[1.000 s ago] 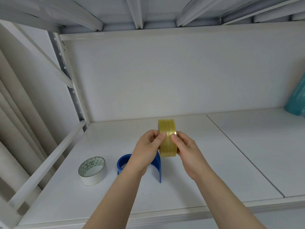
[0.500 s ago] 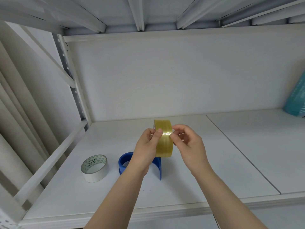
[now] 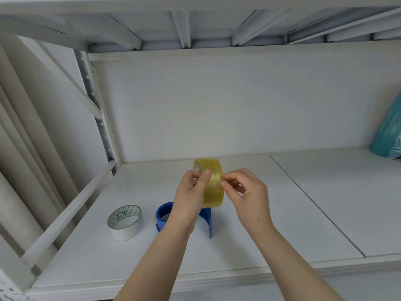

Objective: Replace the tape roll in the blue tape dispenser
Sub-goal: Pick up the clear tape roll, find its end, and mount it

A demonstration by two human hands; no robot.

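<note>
A white shelf of a metal rack carries everything here, with a seam running from far centre toward the near right, a plain white back wall, and the ribbed underside of another shelf overhead. A perforated upright and slanted braces stand at the left.

Above the shelf, both hands hold a yellowish tape roll upright on edge. The left hand has its grip clamped on the roll's left side, thumb across the outer face. The right hand pinches at the roll's right edge with thumb and forefinger closed together.

The blue tape dispenser lies on the shelf just below the hands, partly hidden by the left wrist. A white tape roll lies flat near its left. A teal package leans at the far right.
</note>
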